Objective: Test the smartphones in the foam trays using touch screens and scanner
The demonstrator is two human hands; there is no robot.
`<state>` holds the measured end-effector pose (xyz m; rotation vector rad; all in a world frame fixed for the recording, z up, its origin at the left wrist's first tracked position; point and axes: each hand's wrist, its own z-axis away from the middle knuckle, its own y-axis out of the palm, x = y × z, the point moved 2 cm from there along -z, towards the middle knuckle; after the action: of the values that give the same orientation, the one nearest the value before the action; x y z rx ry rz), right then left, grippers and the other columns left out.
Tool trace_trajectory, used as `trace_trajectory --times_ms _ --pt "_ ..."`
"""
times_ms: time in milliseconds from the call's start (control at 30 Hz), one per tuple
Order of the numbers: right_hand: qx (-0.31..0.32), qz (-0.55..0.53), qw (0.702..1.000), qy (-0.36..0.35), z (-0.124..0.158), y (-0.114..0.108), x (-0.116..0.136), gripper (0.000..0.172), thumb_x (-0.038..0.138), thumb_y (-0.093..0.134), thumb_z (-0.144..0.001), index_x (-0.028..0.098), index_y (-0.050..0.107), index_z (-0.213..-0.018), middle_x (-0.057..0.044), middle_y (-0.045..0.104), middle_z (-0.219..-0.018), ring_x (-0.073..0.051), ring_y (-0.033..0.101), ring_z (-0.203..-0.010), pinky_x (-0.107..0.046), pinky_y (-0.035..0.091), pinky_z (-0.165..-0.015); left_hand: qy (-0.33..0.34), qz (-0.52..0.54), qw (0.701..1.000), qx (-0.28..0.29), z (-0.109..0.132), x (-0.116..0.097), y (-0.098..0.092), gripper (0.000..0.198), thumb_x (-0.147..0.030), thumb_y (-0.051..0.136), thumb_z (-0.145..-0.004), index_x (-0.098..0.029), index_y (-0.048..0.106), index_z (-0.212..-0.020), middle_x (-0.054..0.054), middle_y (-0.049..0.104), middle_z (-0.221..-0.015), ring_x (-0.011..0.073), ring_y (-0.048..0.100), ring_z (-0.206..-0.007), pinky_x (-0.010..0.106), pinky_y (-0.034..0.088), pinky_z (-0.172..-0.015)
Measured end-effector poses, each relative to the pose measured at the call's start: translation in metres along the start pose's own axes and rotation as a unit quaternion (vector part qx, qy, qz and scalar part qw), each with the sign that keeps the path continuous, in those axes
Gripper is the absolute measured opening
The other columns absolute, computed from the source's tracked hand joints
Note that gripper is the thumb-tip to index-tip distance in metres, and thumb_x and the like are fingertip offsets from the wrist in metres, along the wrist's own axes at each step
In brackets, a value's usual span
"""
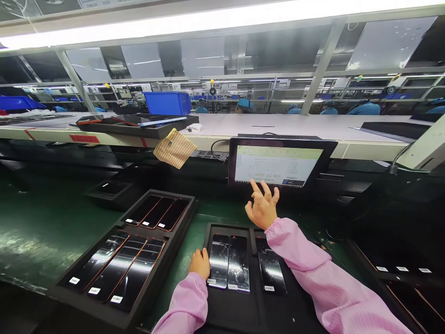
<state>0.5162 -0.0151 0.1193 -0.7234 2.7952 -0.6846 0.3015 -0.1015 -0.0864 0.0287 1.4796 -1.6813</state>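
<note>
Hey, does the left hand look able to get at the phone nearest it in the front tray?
Probably yes: the left hand rests at the left edge of the tray, right beside that phone, which lies uncovered.

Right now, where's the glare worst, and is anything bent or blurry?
Head view: the overhead light strip is blown out white; its glare streaks the phones beside the left hand and the green mat; wide-angle distortion leans the frame posts; the right side is dark; text on the screen by the right hand is unreadably soft.
</note>
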Motion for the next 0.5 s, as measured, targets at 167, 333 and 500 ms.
trace_trajectory --times_ms 167,333,500 --pt "-0.006 0.020 1.000 0.015 0.0003 0.0014 -0.0051 0.021 0.011 0.049 -0.066 0.021 0.039 -0.081 -0.011 0.054 -0.124 -0.028 0.035 -0.122 -0.058 0.018 -0.098 0.002 -0.001 1.000 -0.002 0.0003 -0.0006 -0.0004 0.042 -0.037 0.022 -0.085 -0.013 0.055 -0.093 0.017 0.061 -0.106 0.0266 0.056 -0.104 0.036 0.039 -0.087" --pt "0.001 0.013 1.000 0.020 -0.0012 -0.0010 -0.0052 0.022 0.011 0.050 -0.066 0.021 0.038 -0.082 -0.010 0.054 -0.125 -0.028 0.038 -0.121 -0.057 0.019 -0.097 0.002 -0.005 1.000 0.003 0.0006 -0.0015 -0.0012 0.042 -0.037 0.022 -0.085 -0.013 0.055 -0.094 0.018 0.060 -0.107 0.0266 0.056 -0.104 0.035 0.040 -0.086" --pt "-0.020 -0.005 1.000 0.016 0.0005 -0.0058 -0.0054 0.023 0.011 0.050 -0.066 0.022 0.036 -0.080 -0.009 0.058 -0.119 -0.025 0.040 -0.120 -0.054 0.020 -0.099 0.003 -0.008 1.000 0.008 0.0006 -0.0017 -0.0013 0.044 -0.037 0.020 -0.086 -0.012 0.054 -0.095 0.019 0.059 -0.108 0.0273 0.055 -0.104 0.036 0.039 -0.088"
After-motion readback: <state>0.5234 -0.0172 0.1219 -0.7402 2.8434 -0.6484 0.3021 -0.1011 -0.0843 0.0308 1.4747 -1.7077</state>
